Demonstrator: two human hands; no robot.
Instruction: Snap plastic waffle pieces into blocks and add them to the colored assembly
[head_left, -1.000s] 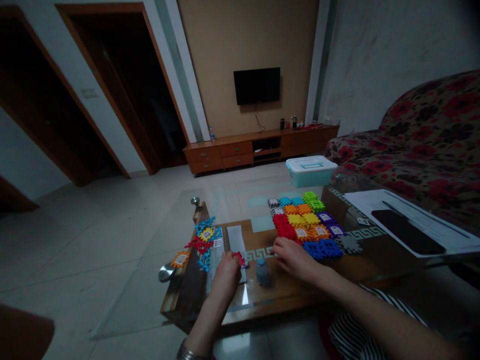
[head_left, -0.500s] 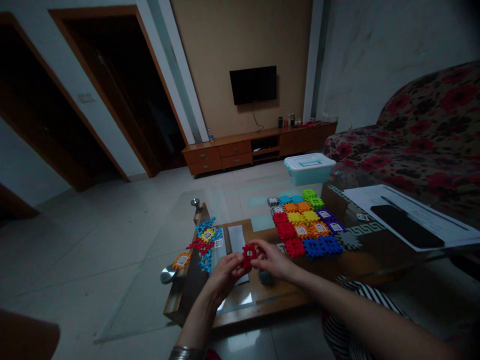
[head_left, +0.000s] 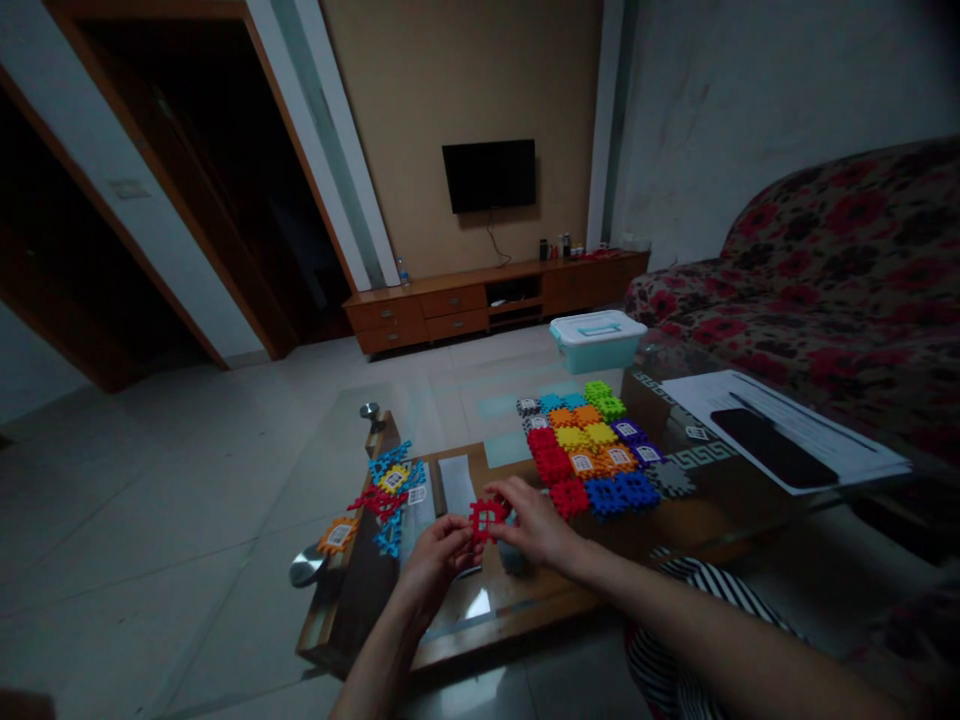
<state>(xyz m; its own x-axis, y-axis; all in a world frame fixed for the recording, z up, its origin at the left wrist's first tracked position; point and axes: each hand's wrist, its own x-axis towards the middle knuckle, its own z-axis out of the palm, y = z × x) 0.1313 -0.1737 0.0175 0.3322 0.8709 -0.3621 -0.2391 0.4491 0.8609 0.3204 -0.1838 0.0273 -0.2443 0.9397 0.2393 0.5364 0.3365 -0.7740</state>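
Note:
A red square building block (head_left: 486,520) with toothed edges and a window-like grid is held up above the glass table. My left hand (head_left: 442,550) pinches its left side between thumb and fingers. On its right edge, my right hand (head_left: 531,522) grips with thumb and fingertips. To the right of my hands lie sorted rows of toothed blocks, with red blocks (head_left: 553,462), yellow blocks (head_left: 586,437) and blue blocks (head_left: 622,492) among them. Left of my hands is a loose heap of blue, red and yellow pieces (head_left: 390,490), with an orange piece (head_left: 337,535) near it.
A lidded turquoise storage box (head_left: 598,345) stands beyond the blocks. Papers (head_left: 862,465) with a pen and a black phone (head_left: 772,447) lie on the right of the glass table (head_left: 720,520). A floral sofa (head_left: 840,250) stands at the right.
The red block has turned, so its grid face now shows more fully. Both hands still hold it. The whole view has shifted slightly.

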